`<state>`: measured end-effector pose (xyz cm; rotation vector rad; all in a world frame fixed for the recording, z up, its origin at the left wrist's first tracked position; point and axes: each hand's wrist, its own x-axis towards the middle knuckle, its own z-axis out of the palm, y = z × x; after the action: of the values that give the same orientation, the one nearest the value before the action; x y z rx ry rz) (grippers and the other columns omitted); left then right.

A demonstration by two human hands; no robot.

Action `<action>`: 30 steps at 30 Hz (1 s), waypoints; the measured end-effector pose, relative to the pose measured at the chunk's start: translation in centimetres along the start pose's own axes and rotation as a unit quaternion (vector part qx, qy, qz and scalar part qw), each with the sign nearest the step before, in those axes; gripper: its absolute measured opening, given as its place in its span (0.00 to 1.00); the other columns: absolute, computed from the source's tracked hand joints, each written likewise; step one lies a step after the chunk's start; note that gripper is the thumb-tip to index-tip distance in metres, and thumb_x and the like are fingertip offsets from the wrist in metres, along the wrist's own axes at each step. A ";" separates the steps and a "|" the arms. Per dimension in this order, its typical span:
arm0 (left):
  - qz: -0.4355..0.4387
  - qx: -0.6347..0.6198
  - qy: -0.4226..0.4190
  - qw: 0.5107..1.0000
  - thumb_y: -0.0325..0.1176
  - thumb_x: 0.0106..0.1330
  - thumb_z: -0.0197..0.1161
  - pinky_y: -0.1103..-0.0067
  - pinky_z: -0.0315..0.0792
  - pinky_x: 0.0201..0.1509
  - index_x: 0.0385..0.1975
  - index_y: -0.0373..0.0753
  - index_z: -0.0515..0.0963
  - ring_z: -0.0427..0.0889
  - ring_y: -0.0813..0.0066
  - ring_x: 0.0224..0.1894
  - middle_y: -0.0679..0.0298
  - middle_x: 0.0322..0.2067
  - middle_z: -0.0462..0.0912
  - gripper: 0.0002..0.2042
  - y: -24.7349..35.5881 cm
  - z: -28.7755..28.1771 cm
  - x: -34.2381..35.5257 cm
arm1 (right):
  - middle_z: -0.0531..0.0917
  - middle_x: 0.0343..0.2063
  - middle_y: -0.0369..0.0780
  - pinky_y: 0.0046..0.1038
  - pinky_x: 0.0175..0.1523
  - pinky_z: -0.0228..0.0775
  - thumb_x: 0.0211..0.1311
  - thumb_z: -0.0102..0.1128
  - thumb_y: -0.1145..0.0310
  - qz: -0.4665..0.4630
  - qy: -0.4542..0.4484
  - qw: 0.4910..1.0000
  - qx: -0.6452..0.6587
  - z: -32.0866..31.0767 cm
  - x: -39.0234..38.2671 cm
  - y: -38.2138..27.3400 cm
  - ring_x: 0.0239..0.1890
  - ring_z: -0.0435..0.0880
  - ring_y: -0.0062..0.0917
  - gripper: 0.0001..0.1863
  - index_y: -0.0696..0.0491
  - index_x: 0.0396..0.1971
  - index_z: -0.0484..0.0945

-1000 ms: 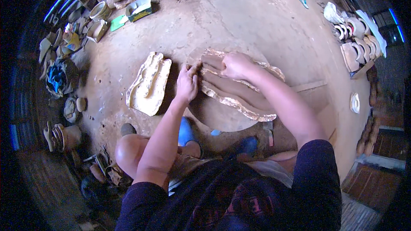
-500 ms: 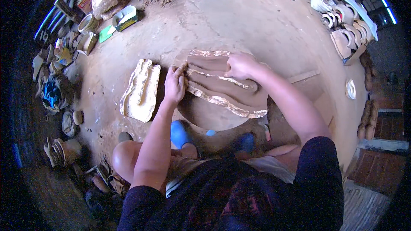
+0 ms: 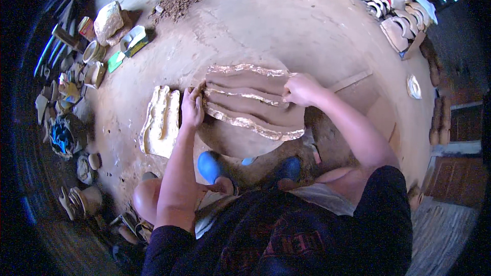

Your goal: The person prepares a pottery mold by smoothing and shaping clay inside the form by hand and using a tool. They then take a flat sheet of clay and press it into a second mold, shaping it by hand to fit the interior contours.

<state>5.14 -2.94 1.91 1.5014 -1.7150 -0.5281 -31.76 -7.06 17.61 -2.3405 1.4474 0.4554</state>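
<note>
Bracing the ridged clay slab (image 3: 250, 105) on its round base: left hand (image 3: 192, 107) pressed flat at left edge, right hand (image 3: 299, 89) grip closed on right rim, steadying both ends.

the clay slab (image 3: 253, 102) is dull brown with pale, shiny wavy ridges, the mould (image 3: 161, 120) beside it is cream-yellow, the floor (image 3: 266, 25) is dusty tan, the shoes (image 3: 212, 166) are bright blue, and the sleeves (image 3: 388, 209) are dark, near black.
</note>
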 end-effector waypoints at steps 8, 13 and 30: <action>-0.007 0.068 0.100 0.993 0.27 0.73 0.54 0.64 0.72 0.57 0.59 0.35 0.77 0.77 0.52 0.48 0.48 0.47 0.76 0.17 2.4 0.3 2.0 | 0.89 0.36 0.50 0.40 0.51 0.80 0.61 0.68 0.63 0.108 0.178 0.934 0.291 3.9 -11.2 1.8 0.41 0.89 0.43 0.12 0.56 0.37 0.89; -0.022 0.032 0.032 0.999 0.30 0.75 0.60 0.68 0.76 0.57 0.58 0.32 0.78 0.83 0.53 0.52 0.45 0.49 0.83 0.16 14.3 1.5 0.7 | 0.88 0.38 0.47 0.35 0.47 0.80 0.64 0.69 0.67 0.072 0.243 0.905 0.343 6.6 -17.8 -1.8 0.40 0.89 0.37 0.12 0.58 0.42 0.87; -0.193 -0.270 -0.100 0.938 0.48 0.80 0.55 0.78 0.69 0.33 0.48 0.33 0.79 0.73 0.81 0.31 0.68 0.30 0.78 0.20 25.3 3.3 -13.5 | 0.85 0.35 0.45 0.35 0.42 0.80 0.62 0.71 0.66 -0.004 0.373 0.871 0.321 15.8 -21.6 -5.8 0.36 0.87 0.39 0.14 0.58 0.43 0.85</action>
<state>-13.51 14.86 14.85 1.4007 -1.2584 -1.2845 -37.11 19.56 13.89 -1.9970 1.5381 -0.9154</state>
